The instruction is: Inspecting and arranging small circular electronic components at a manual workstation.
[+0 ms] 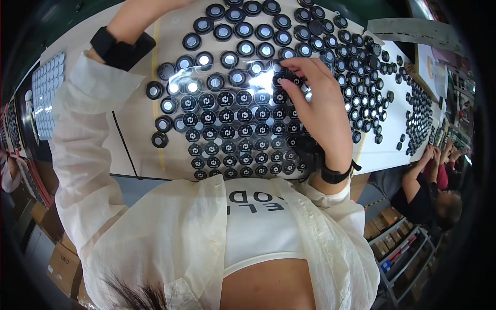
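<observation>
A clear sheet (181,82) carries rows of round black labels (226,99) with a white mark and lies over part of a spread of round black pieces with pale centres (222,32). At the sheet's upper right corner, my right hand (323,98) has its thumb and forefinger closed about a round black label (279,79); its other fingers curl behind. My left hand (157,6) reaches over the table's far left, where the top edge cuts it off. Its fingers are out of sight, so what they hold cannot be seen. Both wrists wear black bands.
The pale table (135,119) has yellow lines. At far left lies a sheet of pale round stickers (49,98). Many more round black pieces (361,77) crowd the right. A black cord (125,144) crosses the left edge. At right, other people (423,181) sit near a metal rack (408,258).
</observation>
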